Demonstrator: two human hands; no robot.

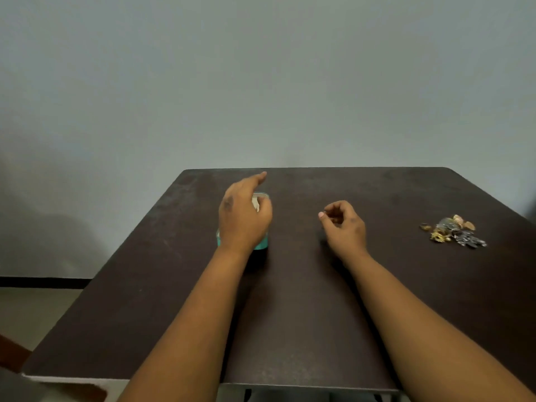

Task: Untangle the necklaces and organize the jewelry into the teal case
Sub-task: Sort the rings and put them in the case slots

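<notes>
The teal case (260, 244) stands on the dark table (290, 314), mostly hidden behind my left hand (243, 216). That hand hovers over the case with its index finger stretched out and the other fingers curled near the pale lining (256, 202) at the case's top. My right hand (343, 224) is to the right of the case, fingers curled, thumb and forefinger pinched together; what sits between them is too small to tell. A tangled pile of gold and silver jewelry (454, 232) lies at the table's right side, well apart from both hands.
The table's far edge (316, 168) meets a plain grey wall. The left edge drops to a floor with a dark baseboard (43, 282). A light-coloured strip (72, 382) shows under the near left corner.
</notes>
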